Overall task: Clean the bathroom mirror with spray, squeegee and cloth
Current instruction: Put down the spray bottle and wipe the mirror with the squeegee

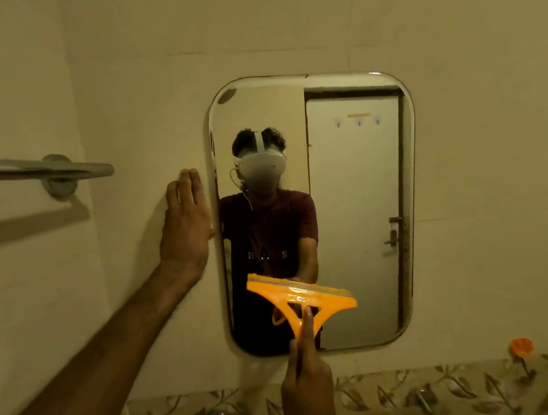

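While flat beside the mirror (351,198), left hand (186,225) fingers (190,186) together (right hand (307,393) fingers (307,324) round orange squeegee (311,297)).

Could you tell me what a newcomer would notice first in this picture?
The orange squeegee stands out, held by its handle in the right hand before the lower part of the mirror. The left hand lies flat on the wall beside the mirror's left edge, near a metal towel bar.

Pale tiled wall (277,17), bearing a rounded mirror (361,196), a metal towel bar (30,170) to its left, an orange disc (521,346) lower right.
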